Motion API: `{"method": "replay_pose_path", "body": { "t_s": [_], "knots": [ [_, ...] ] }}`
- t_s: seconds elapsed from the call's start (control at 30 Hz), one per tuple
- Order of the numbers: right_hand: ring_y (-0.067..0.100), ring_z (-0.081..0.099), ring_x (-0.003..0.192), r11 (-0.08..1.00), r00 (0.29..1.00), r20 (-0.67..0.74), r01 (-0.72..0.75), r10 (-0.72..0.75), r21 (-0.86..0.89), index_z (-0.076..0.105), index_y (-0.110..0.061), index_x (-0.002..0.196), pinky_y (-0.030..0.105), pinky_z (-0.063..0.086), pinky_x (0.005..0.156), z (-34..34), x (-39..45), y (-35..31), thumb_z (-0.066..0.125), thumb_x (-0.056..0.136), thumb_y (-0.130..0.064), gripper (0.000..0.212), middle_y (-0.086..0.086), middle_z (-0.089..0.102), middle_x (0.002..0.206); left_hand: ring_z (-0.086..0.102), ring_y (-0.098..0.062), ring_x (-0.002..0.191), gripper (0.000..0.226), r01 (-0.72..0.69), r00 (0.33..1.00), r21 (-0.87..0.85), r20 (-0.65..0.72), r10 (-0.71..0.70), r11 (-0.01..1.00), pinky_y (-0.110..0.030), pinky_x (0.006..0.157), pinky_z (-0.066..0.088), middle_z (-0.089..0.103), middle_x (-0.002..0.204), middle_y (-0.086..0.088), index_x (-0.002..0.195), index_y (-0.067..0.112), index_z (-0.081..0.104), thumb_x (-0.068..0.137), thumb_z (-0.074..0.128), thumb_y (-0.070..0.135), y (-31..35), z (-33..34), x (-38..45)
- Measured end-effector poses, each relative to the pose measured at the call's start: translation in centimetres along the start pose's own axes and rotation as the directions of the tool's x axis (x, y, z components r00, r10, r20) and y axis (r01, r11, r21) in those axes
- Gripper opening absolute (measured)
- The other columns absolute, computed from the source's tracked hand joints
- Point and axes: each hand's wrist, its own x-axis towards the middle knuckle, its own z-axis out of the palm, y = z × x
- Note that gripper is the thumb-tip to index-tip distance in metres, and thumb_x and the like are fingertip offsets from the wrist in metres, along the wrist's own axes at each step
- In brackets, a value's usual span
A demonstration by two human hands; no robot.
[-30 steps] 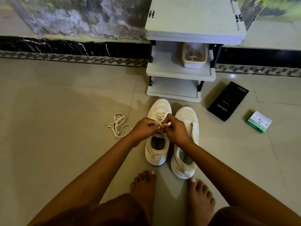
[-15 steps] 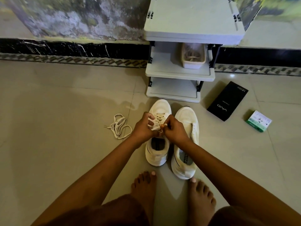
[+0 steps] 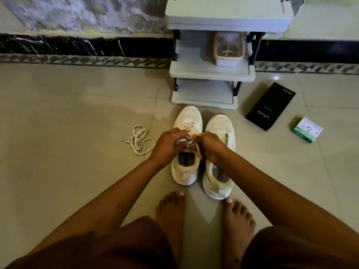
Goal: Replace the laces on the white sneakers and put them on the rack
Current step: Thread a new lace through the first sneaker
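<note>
Two white sneakers (image 3: 203,150), side by side on the floor. One loose lace (image 3: 138,139). One lace threaded in the left sneaker (image 3: 189,126). One three-shelf rack (image 3: 211,73). One tub (image 3: 228,49) on the rack. One black box (image 3: 270,106). One small green-and-white box (image 3: 307,129). Two hands (image 3: 171,144), two bare feet (image 3: 171,212).

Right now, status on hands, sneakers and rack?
Both hands, left and right, pinch the lace over the left sneaker. Right sneaker unlaced. Rack shelves hold only a tub.
</note>
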Motion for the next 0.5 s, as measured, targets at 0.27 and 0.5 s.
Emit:
{"method": "replay_pose_path", "body": {
  "t_s": [0.27,0.5],
  "knots": [
    [0.015,0.053,0.065,0.937,0.972,-0.056,0.204,-0.229,-0.285,0.050,-0.016,0.071,0.023,0.041,0.055,-0.3,-0.2,-0.2,0.055,0.095,-0.022,0.024,0.006,0.059,0.074,0.059,-0.017,0.084,0.008,0.098,0.975,-0.022,-0.198,-0.100,0.995,-0.028,0.073,0.047,0.063,0.094,-0.005,0.088,0.007,0.069,0.085,0.067,0.014,0.3,-0.3,-0.1],
    [0.024,0.064,0.078,0.859,0.951,-0.068,0.239,-0.301,-0.454,0.056,-0.009,0.077,0.040,0.053,0.087,-1.5,-0.7,-0.4,0.058,0.093,-0.019,0.019,0.020,0.069,0.092,0.050,-0.012,0.059,0.011,0.454,0.842,-0.293,-0.167,-0.513,0.841,-0.022,0.061,0.041,0.060,0.072,-0.007,0.093,-0.002,0.068,0.085,0.065,0.005,-1.5,-2.0,-0.7]
  ]
}}
